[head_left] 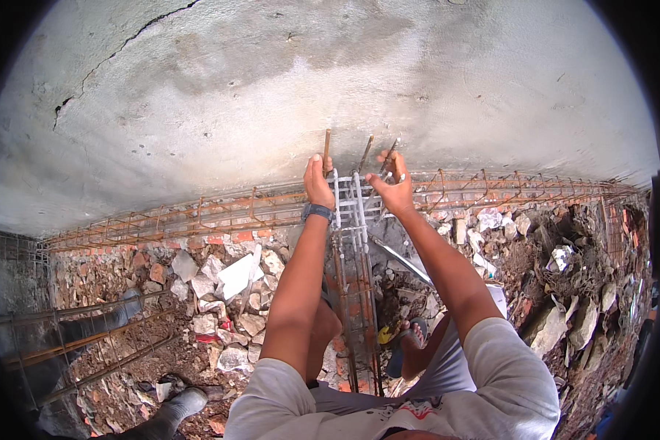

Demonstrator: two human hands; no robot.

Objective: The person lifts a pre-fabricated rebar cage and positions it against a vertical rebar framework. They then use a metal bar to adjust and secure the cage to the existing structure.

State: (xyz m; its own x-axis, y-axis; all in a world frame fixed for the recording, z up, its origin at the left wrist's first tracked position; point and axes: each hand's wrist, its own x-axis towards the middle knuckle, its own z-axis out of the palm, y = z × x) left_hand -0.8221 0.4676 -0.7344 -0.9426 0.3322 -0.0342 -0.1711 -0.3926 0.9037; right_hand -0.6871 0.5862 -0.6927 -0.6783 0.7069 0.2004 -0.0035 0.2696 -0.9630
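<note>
Left hand (317,185) by rusty rod (327,145), grip unclear; right hand (394,192) spread. Wall (271,110) blocks far side; rubble (220,282) left.

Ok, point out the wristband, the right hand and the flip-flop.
Wristband (317,212): head view, middle of the dark band.
Right hand (396,189): head view, middle of the hand.
Flip-flop (395,359): head view, dark sole edge beside the foot (412,339).

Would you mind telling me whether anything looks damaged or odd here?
Yes: a dark, jagged crack runs across the upper left of the pale wall, breaking its surface. The bars between the left hand and right hand also look grey-coated, unlike the rusty cage along the wall.
</note>
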